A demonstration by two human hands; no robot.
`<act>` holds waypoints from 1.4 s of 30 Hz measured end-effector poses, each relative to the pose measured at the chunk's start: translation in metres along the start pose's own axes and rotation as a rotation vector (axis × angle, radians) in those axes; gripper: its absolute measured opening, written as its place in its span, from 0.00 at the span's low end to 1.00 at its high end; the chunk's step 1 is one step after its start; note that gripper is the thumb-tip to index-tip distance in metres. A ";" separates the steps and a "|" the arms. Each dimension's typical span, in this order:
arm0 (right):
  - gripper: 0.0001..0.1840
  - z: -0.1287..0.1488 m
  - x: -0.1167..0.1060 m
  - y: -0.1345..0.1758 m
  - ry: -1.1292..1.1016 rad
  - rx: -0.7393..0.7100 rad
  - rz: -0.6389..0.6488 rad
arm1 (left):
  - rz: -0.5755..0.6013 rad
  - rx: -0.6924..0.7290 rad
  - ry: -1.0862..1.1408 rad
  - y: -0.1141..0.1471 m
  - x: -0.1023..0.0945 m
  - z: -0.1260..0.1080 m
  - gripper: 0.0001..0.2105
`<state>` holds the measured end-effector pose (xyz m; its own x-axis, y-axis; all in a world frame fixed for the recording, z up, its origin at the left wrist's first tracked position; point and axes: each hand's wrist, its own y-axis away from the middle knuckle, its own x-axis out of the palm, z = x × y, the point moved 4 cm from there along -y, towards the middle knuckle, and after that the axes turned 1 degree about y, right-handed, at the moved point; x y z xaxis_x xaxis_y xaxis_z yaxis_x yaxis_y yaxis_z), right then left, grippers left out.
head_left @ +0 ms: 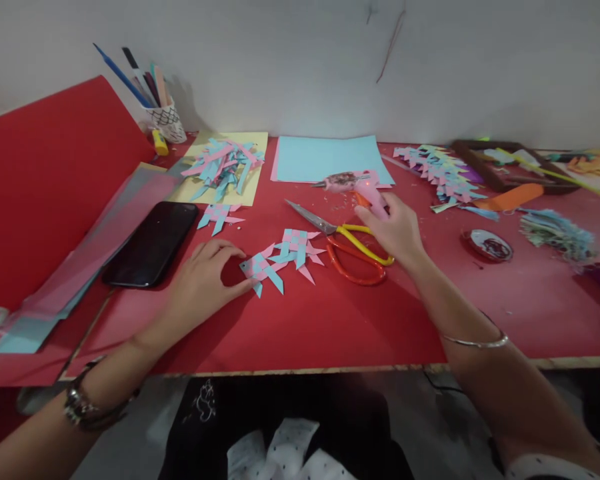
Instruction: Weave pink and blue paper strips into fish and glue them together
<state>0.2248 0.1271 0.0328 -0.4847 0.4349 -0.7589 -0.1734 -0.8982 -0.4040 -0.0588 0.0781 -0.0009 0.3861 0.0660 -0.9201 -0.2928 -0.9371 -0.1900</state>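
Two woven pink-and-blue paper fish point(294, 247) lie side by side on the table point(330, 333), between its front and back edges; the left hand point(210, 277), thumb and forefinger spread, curves around the left one's nose. The right hand point(397, 230) is closed around the handle of a pink glue gun point(363, 183), with scissors point(336, 230) beside the fish. Outward lie a smartphone point(153, 245), toward the left edge, and light-blue paper sheets point(330, 157), along the back edge.

Your woven fish point(259, 267) look like smooth, matt paper. Your glue gun point(353, 181) looks plastic, rough along its barrel; your scissors point(334, 229) have metal blades, and your phone point(153, 243) has a glossy face.
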 end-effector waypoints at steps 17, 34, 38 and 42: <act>0.14 -0.043 -0.018 -0.014 0.253 0.242 0.080 | 0.114 -0.100 0.320 -0.002 0.003 -0.007 0.14; 0.20 -0.050 -0.017 -0.013 0.473 0.244 0.209 | -0.072 -0.217 0.706 -0.011 -0.034 0.013 0.14; 0.22 -0.047 -0.017 -0.011 0.564 0.256 0.259 | -0.159 -0.224 0.734 -0.011 -0.039 0.016 0.15; 0.22 -0.041 -0.016 -0.010 0.635 0.207 0.292 | -0.388 -0.313 0.768 -0.012 -0.055 0.023 0.15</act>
<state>0.2698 0.1312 0.0281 0.0441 0.0730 -0.9964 -0.3025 -0.9495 -0.0829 -0.0965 0.0933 0.0445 0.9164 0.2543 -0.3089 0.1860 -0.9543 -0.2339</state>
